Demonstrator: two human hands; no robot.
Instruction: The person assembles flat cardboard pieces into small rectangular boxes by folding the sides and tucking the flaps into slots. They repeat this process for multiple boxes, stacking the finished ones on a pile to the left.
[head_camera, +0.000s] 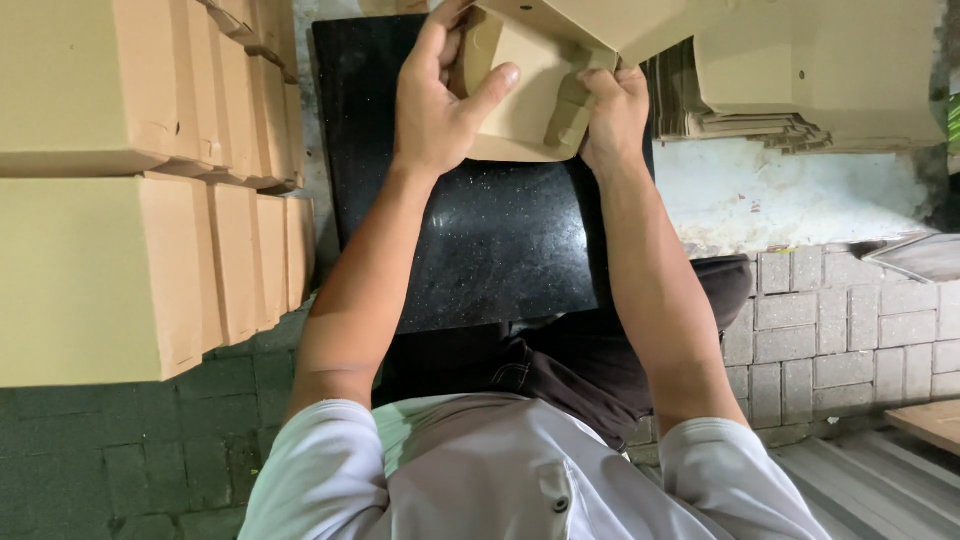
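cardboard box (530, 100) between both hands over black slab (470, 240) | left hand (435, 100) clasps its left wall, thumb inside | right hand (612, 115) pinches folded corner flap | box plain brown, half-folded, lid open

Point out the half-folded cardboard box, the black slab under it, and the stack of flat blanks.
half-folded cardboard box (525, 100): head view, inner panel between the hands.
black slab (480, 240): head view, bare middle.
stack of flat blanks (740, 125): head view, layered front edges.

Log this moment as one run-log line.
left hand: grips cardboard box | right hand: presses its flap | beneath: black slab | left: stacked boxes
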